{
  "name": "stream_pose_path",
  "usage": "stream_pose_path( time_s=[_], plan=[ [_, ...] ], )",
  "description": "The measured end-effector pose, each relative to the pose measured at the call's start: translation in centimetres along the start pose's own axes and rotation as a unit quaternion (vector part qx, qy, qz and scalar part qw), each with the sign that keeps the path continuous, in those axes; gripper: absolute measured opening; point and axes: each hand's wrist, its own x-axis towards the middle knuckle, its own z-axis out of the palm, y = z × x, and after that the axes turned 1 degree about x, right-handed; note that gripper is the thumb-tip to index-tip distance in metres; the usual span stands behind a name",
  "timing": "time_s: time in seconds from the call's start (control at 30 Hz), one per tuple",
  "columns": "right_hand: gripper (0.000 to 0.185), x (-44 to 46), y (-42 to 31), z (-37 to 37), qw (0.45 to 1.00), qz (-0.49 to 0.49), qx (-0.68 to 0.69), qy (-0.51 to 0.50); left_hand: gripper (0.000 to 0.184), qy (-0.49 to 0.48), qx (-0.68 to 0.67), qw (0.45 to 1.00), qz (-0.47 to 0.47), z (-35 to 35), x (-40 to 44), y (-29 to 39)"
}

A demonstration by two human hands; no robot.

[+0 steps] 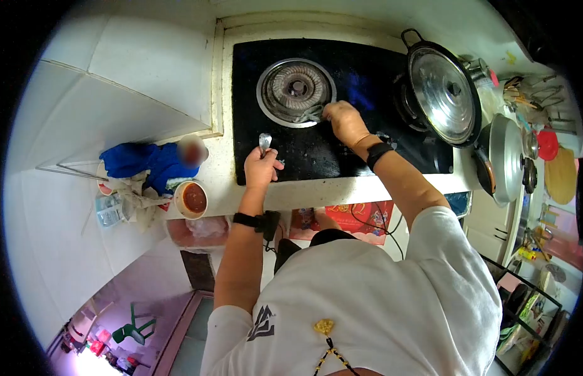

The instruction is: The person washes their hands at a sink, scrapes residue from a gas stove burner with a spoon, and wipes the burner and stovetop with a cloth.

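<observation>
My right hand (346, 123) is closed on a crumpled greyish cloth (311, 114), which touches the lower right rim of the round gas burner (296, 88). The burner is set into a black glass cooktop (373, 81) with wet-looking spots on it. Over the cooktop's front left edge, my left hand (260, 170) is closed around a small shiny metal utensil (264, 141). Its upper end points away from me and looks like a spoon; my fingers hide the rest.
A lidded wok (445, 94) covers the right burner, with a lidded silver pan (506, 156) beside it. On the left counter are a bowl of reddish-brown sauce (194, 198), a blue cloth (138, 164) and a plastic bottle (108, 210). A red box (367, 222) lies below the counter.
</observation>
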Motion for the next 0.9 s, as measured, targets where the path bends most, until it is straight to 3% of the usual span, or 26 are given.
stream_pose_path(
  time_s=[0.07,0.13,0.23,0.33,0.47,0.73,0.8,0.9],
  plan=[
    [0.023,0.4,-0.4,-1.3,0.992,0.056,0.073,0.09,0.015,0.0,0.024,1.0,0.008,0.2,-0.2,-0.1],
    [0.021,1.3,0.0,-1.1,0.993,0.051,0.046,0.094,0.014,0.005,0.035,0.999,0.013,0.3,-0.3,0.1],
    [0.019,1.8,-0.3,1.1,0.989,0.026,-0.136,0.04,0.014,0.003,0.021,1.0,0.001,0.3,-0.3,0.0],
    [0.019,1.6,-1.6,3.0,0.981,0.081,-0.165,0.056,0.013,-0.007,0.017,1.0,0.001,0.2,-0.1,-0.4],
    [0.016,1.1,-3.4,4.4,0.98,0.123,-0.124,0.091,0.014,-0.013,0.023,1.0,0.006,0.2,0.1,-0.1],
    [0.021,-0.1,-4.5,2.8,0.988,0.063,0.114,0.081,0.013,-0.018,0.021,1.0,-0.008,0.3,-0.3,0.2],
    [0.025,-0.8,-3.8,1.5,0.984,0.051,0.124,0.12,0.013,-0.024,0.023,0.999,0.003,0.0,-0.2,-0.2],
    [0.023,-2.2,-3.6,-1.0,0.961,0.154,0.187,0.136,0.014,-0.037,0.01,0.999,0.013,-0.2,-0.3,-0.3]
  ],
)
